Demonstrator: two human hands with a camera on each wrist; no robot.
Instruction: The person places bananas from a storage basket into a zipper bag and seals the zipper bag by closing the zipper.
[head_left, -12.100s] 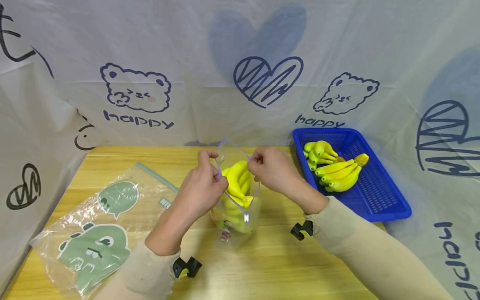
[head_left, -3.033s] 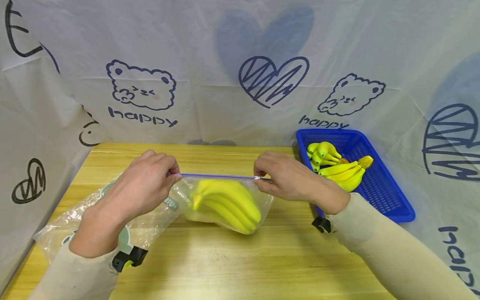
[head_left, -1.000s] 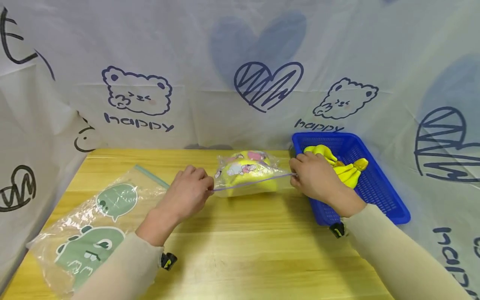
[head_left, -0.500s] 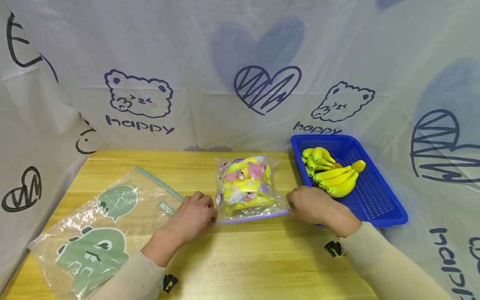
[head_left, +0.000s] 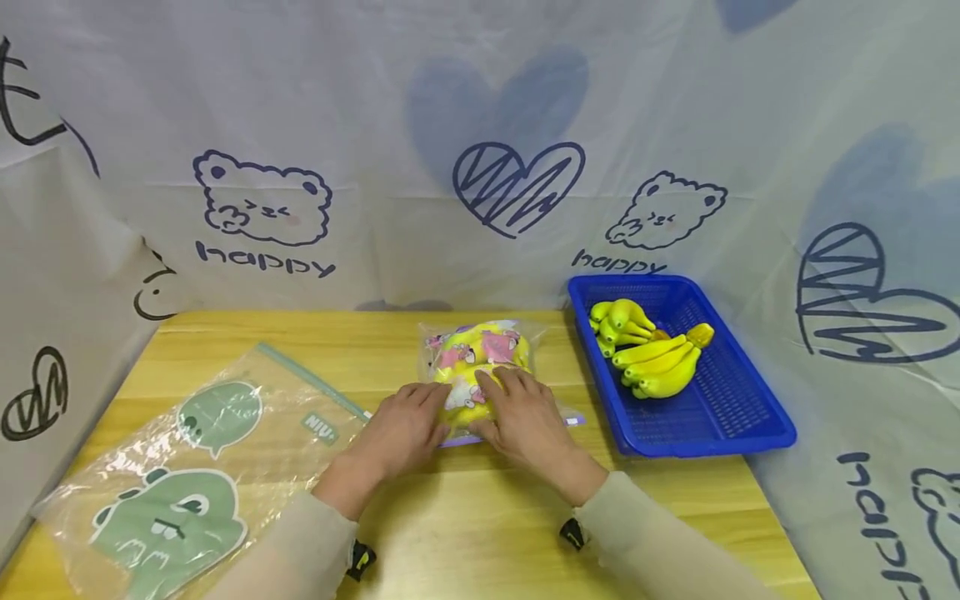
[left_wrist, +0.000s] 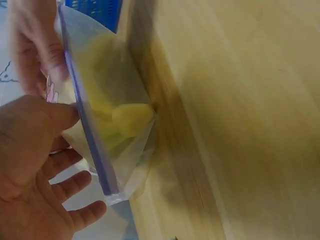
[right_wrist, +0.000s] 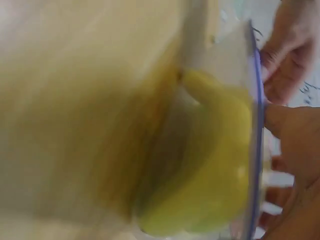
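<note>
A clear zip bag printed with pink and white cartoon figures lies near the middle of the table, yellow bananas inside it. Its purple zip strip faces the person, with a white slider at the right end in the head view. My left hand rests on the bag's near left part, fingers spread and thumb at the strip. Beside it, my right hand lies over the near middle of the bag, fingers spread too. Both hands cover part of the strip. The right wrist view is blurred.
On the right stands a blue basket holding two banana bunches. A larger clear bag with green dinosaur prints lies flat on the left of the wooden table. Printed cloth hangs behind and at the sides.
The bag of bananas, earlier held upright and stretched by its zip strip, now lies flat. Both hands have left the strip's ends and moved inward onto the bag.
</note>
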